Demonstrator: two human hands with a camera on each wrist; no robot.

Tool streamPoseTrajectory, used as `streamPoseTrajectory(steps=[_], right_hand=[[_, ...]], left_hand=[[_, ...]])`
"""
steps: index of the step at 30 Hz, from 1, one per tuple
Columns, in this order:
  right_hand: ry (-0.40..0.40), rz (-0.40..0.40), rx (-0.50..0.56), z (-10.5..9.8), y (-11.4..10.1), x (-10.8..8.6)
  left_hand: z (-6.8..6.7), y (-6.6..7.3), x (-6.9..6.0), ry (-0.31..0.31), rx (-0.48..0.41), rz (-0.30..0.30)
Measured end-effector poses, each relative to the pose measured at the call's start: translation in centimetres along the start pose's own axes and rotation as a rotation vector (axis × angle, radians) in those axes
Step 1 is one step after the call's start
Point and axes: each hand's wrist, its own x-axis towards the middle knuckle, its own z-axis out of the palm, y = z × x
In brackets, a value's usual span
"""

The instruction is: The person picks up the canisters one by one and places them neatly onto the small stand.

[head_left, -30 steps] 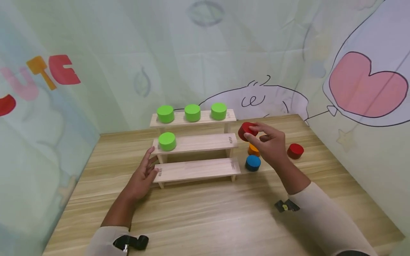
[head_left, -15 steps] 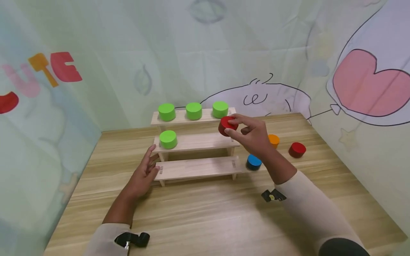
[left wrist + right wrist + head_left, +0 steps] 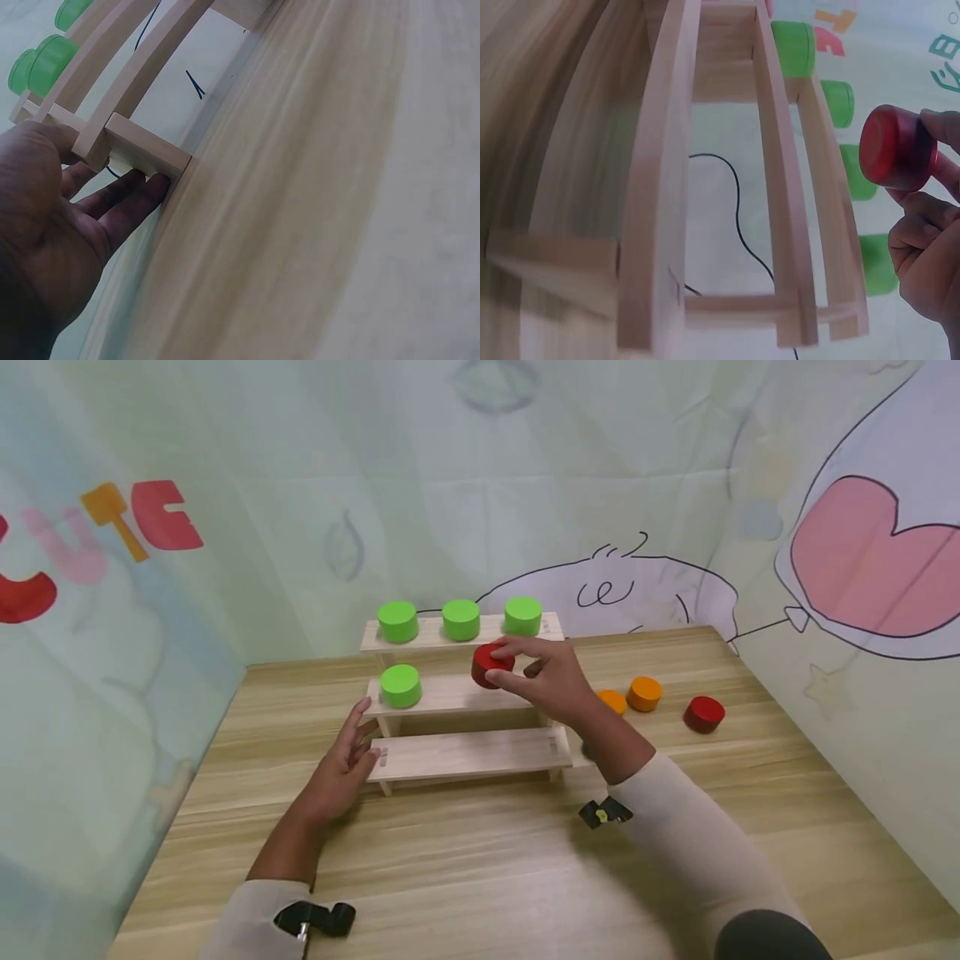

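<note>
Right grip (image 3: 551, 678) is pinching a red block (image 3: 491, 668) between thumb and fingertips and is holding it over the middle shelf (image 3: 453, 695) of the wooden stand (image 3: 468, 755), right of the lone green block (image 3: 401, 686) sitting there. In the right wrist view the red block is showing apart from the boards, so it is not yet resting on anything. Left grip (image 3: 341, 777) is holding nothing; its fingers are lying loosely extended against the stand's left end, apparently steadying it. Step in hand, as judged: bringing the red block in above the middle shelf. Handling notes: three green blocks (image 3: 461, 620) are sitting on the top shelf (image 3: 429, 632) just behind, so keeping the knuckles low and forward of that edge would be avoiding a nudge. Keeping the red block's flat base level would be helping it seat fully if lowered; the board is looking narrow, so centring front to back is mattering. Leaving a gap to the green neighbour would be giving the fingers room for opening. Left-hand pressure should be staying light, since pushing sideways could be shifting the whole stand. Two orange blocks (image 3: 645, 693) and another red block (image 3: 703, 715) are lying on the counter (image 3: 450, 860), near the right forearm.
</note>
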Motion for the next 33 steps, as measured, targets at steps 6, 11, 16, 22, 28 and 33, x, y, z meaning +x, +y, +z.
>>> streamPoseTrajectory(steps=[6,11,16,22,28,33], right_hand=[[-0.035,-0.013,-0.014,1.7,0.0,0.7],[-0.059,-0.008,-0.065,2.9,0.1,1.2],[-0.078,0.040,-0.113,3.7,0.3,1.4],[-0.089,0.084,-0.149,4.4,0.4,1.5],[-0.102,0.118,-0.150,4.8,0.5,1.5],[-0.100,0.116,-0.152,4.9,0.4,1.6]], left_hand=[[0.1,-0.2,0.1,-0.001,-0.007,0.020],[0.2,-0.5,0.2,0.001,-0.014,0.035],[0.3,-0.4,0.1,0.000,-0.018,0.029],[0.2,-0.3,0.1,0.001,-0.009,0.019],[0.2,-0.2,0.0,-0.002,-0.002,0.018],[0.1,-0.1,-0.1,-0.001,0.006,0.016]])
